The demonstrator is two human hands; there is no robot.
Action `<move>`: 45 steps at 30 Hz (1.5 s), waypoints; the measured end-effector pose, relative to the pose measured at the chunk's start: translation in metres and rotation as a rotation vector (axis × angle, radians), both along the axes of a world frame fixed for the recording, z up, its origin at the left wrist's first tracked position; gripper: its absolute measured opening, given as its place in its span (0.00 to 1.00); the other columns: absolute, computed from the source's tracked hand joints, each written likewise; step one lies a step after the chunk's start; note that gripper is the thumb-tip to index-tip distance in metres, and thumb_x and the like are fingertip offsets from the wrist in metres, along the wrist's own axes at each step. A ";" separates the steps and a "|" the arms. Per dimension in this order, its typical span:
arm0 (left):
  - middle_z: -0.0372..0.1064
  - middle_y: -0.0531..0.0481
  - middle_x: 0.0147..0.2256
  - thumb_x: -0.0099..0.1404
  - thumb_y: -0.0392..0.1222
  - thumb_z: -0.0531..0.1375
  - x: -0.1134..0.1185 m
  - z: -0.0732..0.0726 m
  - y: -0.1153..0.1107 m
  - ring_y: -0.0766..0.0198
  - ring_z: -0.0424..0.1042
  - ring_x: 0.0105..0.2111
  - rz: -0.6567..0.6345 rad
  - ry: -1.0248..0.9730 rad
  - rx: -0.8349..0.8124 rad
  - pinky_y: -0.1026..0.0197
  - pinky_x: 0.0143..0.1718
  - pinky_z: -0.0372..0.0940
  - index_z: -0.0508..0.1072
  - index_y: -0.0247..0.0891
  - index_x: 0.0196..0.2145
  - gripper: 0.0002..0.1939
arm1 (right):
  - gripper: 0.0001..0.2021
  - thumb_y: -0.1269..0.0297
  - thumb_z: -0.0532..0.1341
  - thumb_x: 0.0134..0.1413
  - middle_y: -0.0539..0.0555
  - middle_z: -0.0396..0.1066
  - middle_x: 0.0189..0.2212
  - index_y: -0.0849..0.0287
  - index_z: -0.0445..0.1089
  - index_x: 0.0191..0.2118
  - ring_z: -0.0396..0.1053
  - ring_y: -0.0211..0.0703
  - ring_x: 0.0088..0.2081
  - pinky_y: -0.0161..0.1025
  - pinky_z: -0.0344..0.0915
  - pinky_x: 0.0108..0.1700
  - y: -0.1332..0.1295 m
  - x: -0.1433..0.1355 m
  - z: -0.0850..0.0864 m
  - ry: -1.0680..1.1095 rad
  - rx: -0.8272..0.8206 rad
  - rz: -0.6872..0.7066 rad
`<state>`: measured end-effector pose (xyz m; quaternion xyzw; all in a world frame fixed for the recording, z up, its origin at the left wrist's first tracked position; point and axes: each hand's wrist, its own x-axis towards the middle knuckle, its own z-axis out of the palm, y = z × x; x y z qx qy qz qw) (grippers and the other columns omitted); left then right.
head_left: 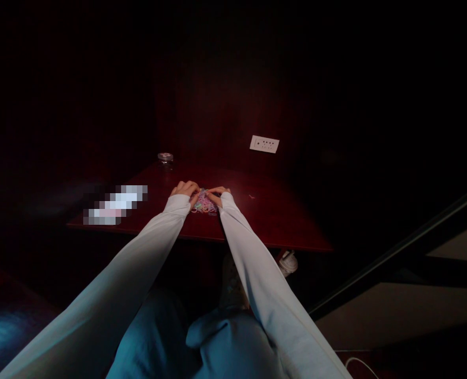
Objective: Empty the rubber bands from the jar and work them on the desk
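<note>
A loose pile of small colourful loops (206, 206), which look like little rubber bands, lies on the dark red table (273, 226). My left hand (186, 189) is at the pile's left side, with fingers bent and thumb and fingertips drawn together at its upper edge. From the other side my right hand (217, 195) reaches in, its thumb and forefinger close together near the left fingertips. Whatever either pinch holds is too small to make out. One pinkish piece (251, 197) lies apart, to the right of the right hand.
A clear lidded jar (165, 159) stands at the table's back left. A bright pixelated object (115, 205) lies along the left edge. A white socket plate (264, 143) is on the wall behind. Below the front edge shows a whitish object (288, 263); a cable (360, 361) is lower right.
</note>
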<state>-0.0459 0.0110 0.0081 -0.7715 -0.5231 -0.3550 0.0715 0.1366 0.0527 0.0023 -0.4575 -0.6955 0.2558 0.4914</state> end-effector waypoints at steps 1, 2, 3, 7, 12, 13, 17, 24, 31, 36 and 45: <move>0.73 0.45 0.49 0.69 0.43 0.55 0.000 0.000 0.000 0.49 0.66 0.47 -0.001 -0.001 0.002 0.49 0.47 0.64 0.74 0.44 0.41 0.09 | 0.02 0.63 0.71 0.48 0.48 0.75 0.33 0.50 0.80 0.27 0.67 0.44 0.45 0.44 0.55 0.58 0.000 0.000 0.000 0.004 -0.002 -0.009; 0.73 0.45 0.49 0.69 0.43 0.55 0.000 -0.001 0.000 0.49 0.66 0.46 -0.001 -0.003 0.005 0.49 0.47 0.64 0.74 0.44 0.41 0.09 | 0.02 0.63 0.71 0.48 0.49 0.76 0.33 0.50 0.80 0.27 0.67 0.45 0.45 0.44 0.55 0.57 0.000 0.000 0.000 0.003 -0.006 -0.019; 0.73 0.45 0.49 0.69 0.43 0.55 -0.001 -0.001 0.001 0.49 0.66 0.46 -0.001 -0.005 0.008 0.49 0.47 0.64 0.74 0.44 0.41 0.09 | 0.02 0.62 0.70 0.49 0.49 0.76 0.34 0.50 0.80 0.28 0.67 0.46 0.46 0.44 0.56 0.57 0.000 0.000 0.000 -0.002 -0.011 -0.029; 0.73 0.46 0.49 0.70 0.42 0.55 -0.001 0.000 0.000 0.50 0.66 0.47 0.008 -0.013 0.002 0.50 0.47 0.63 0.74 0.44 0.41 0.07 | 0.03 0.62 0.68 0.50 0.49 0.77 0.35 0.49 0.81 0.31 0.67 0.46 0.45 0.44 0.57 0.57 -0.002 0.001 0.001 -0.031 -0.008 -0.015; 0.72 0.46 0.50 0.70 0.41 0.56 0.000 0.003 -0.001 0.50 0.67 0.48 0.008 -0.017 -0.024 0.51 0.47 0.62 0.73 0.43 0.41 0.07 | 0.07 0.65 0.67 0.50 0.49 0.78 0.35 0.49 0.81 0.35 0.67 0.46 0.45 0.44 0.58 0.56 -0.004 0.001 0.002 -0.038 0.016 0.000; 0.72 0.46 0.50 0.70 0.41 0.56 0.000 0.003 -0.001 0.51 0.67 0.48 0.005 -0.017 -0.020 0.51 0.47 0.62 0.74 0.43 0.41 0.07 | 0.07 0.66 0.66 0.50 0.49 0.78 0.36 0.49 0.81 0.36 0.67 0.46 0.45 0.44 0.58 0.56 -0.004 0.001 0.002 -0.040 0.019 0.003; 0.73 0.46 0.49 0.71 0.42 0.56 0.000 0.004 -0.001 0.51 0.67 0.48 -0.018 -0.017 -0.019 0.52 0.48 0.63 0.75 0.44 0.42 0.08 | 0.06 0.64 0.67 0.52 0.49 0.78 0.37 0.49 0.82 0.35 0.68 0.45 0.46 0.44 0.57 0.57 -0.004 0.000 0.001 -0.031 0.016 0.031; 0.74 0.45 0.48 0.72 0.43 0.55 -0.001 0.004 -0.001 0.52 0.68 0.46 -0.050 -0.052 0.002 0.52 0.49 0.63 0.75 0.42 0.40 0.09 | 0.11 0.51 0.66 0.57 0.50 0.77 0.39 0.50 0.82 0.35 0.66 0.46 0.49 0.43 0.57 0.56 -0.006 -0.001 0.000 -0.100 0.011 0.001; 0.75 0.46 0.45 0.71 0.43 0.54 -0.003 0.001 0.003 0.53 0.69 0.44 -0.094 -0.076 0.021 0.52 0.48 0.65 0.75 0.43 0.40 0.10 | 0.12 0.50 0.64 0.59 0.49 0.77 0.39 0.49 0.81 0.33 0.68 0.46 0.49 0.43 0.57 0.57 -0.001 0.001 -0.001 -0.135 0.017 -0.022; 0.75 0.46 0.43 0.71 0.43 0.53 -0.003 0.000 0.004 0.54 0.70 0.44 -0.119 -0.096 0.018 0.54 0.47 0.65 0.75 0.43 0.39 0.10 | 0.12 0.49 0.65 0.57 0.49 0.77 0.40 0.48 0.82 0.35 0.67 0.46 0.50 0.43 0.57 0.56 -0.002 0.001 -0.001 -0.122 -0.001 0.009; 0.75 0.46 0.43 0.70 0.45 0.54 -0.003 0.002 0.004 0.53 0.72 0.45 -0.098 -0.088 -0.017 0.54 0.48 0.66 0.75 0.42 0.39 0.10 | 0.12 0.50 0.66 0.56 0.49 0.77 0.38 0.52 0.80 0.30 0.66 0.45 0.49 0.41 0.56 0.54 -0.002 -0.002 -0.002 -0.098 0.002 -0.023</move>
